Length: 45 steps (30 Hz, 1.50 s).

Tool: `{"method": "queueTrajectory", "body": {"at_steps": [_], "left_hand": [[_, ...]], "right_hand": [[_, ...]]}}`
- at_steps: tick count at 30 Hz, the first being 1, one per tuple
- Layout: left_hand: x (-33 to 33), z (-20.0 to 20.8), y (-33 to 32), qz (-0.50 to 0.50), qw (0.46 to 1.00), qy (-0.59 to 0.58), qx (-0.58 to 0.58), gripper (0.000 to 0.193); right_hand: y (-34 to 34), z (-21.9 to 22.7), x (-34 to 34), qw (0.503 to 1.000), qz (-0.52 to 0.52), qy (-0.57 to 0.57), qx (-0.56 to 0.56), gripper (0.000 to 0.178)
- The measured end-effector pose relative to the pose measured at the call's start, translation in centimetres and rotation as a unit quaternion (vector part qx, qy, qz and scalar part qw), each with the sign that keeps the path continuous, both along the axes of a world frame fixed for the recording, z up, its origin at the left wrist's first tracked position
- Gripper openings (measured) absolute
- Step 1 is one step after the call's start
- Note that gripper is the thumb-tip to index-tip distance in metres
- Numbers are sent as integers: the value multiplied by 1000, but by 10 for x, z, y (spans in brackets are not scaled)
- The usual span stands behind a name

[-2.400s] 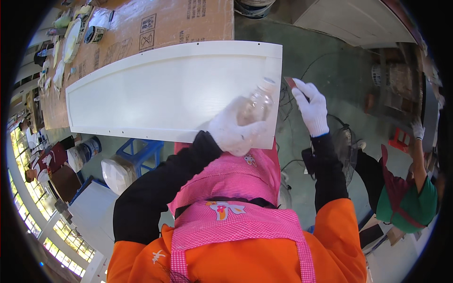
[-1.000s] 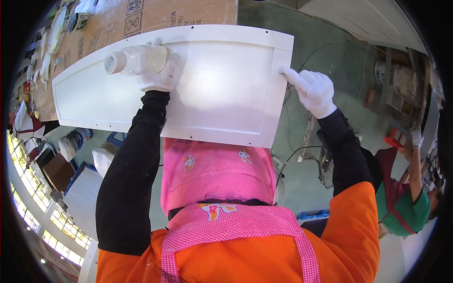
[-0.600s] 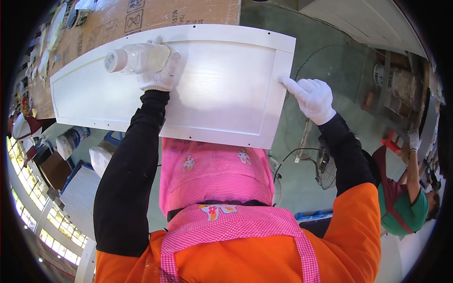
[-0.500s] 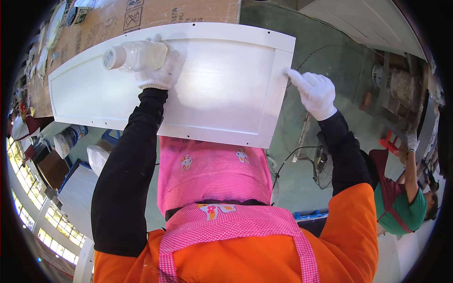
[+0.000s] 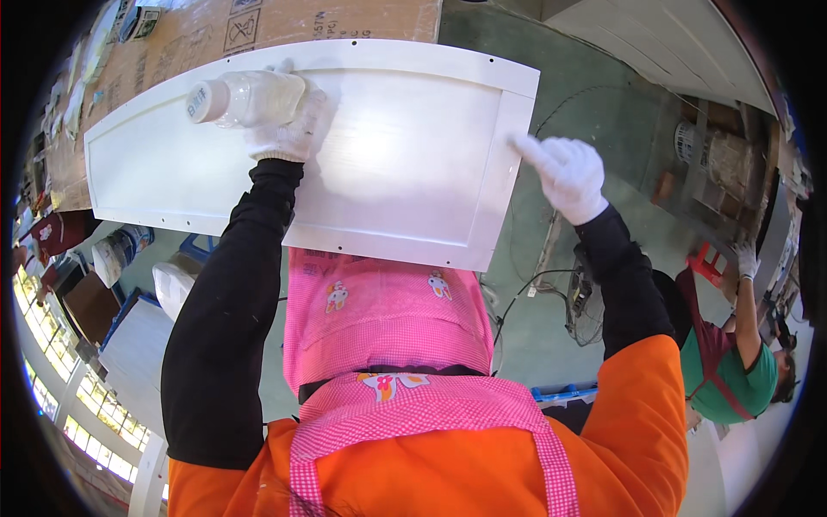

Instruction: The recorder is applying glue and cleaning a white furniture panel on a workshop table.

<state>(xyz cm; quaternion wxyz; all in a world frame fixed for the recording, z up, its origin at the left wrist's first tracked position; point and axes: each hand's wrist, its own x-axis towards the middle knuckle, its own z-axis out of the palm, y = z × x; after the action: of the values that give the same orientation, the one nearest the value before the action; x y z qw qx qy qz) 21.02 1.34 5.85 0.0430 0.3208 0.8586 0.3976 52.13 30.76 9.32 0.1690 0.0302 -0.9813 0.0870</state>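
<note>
A long white framed panel [image 5: 396,155] lies in front of me, its near edge against my pink apron. My left hand [image 5: 289,129], in a white glove, is over the panel's middle, closed round a clear plastic bottle [image 5: 258,99] with a white cap. The bottle lies tilted sideways, cap toward the left. Also gloved in white, my right hand [image 5: 568,177] is beyond the panel's right end. Its index finger stretches to the right-hand frame strip, the other fingers curled. The fingertip is blurred; touching or just above the surface, I cannot tell. Nothing shows in this hand.
A brown cardboard sheet [image 5: 258,26] lies under the panel's far left side. A black cable [image 5: 525,289] crosses the green floor at right. Farther right a person in a green shirt [image 5: 732,383] works beside a red stool [image 5: 708,265]. Jugs [image 5: 121,254] stand at left.
My right index fingertip has shifted slightly left and down along the panel's right frame strip. My left hand still holds the bottle in nearly the same place.
</note>
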Motion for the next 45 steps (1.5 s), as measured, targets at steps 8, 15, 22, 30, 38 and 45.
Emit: {"method": "queueTrajectory", "body": {"at_steps": [8, 15, 22, 30, 38, 45], "left_hand": [[2, 1, 3, 14, 1000, 0, -7, 63], [0, 0, -1, -3, 1000, 2, -1, 63], [1, -4, 1, 21, 997, -62, 44, 72], [6, 0, 3, 16, 999, -37, 16, 66], [3, 1, 2, 17, 999, -36, 5, 64], [4, -2, 2, 17, 998, -53, 31, 65]], "right_hand": [[-4, -1, 3, 999, 9, -47, 6, 55], [-7, 1, -3, 999, 28, -47, 4, 56], [-9, 5, -3, 998, 33, -46, -12, 54], [-7, 0, 0, 998, 24, -56, -6, 54], [-8, 2, 5, 997, 37, -54, -26, 53], [-10, 0, 18, 998, 9, -67, -10, 57]]}}
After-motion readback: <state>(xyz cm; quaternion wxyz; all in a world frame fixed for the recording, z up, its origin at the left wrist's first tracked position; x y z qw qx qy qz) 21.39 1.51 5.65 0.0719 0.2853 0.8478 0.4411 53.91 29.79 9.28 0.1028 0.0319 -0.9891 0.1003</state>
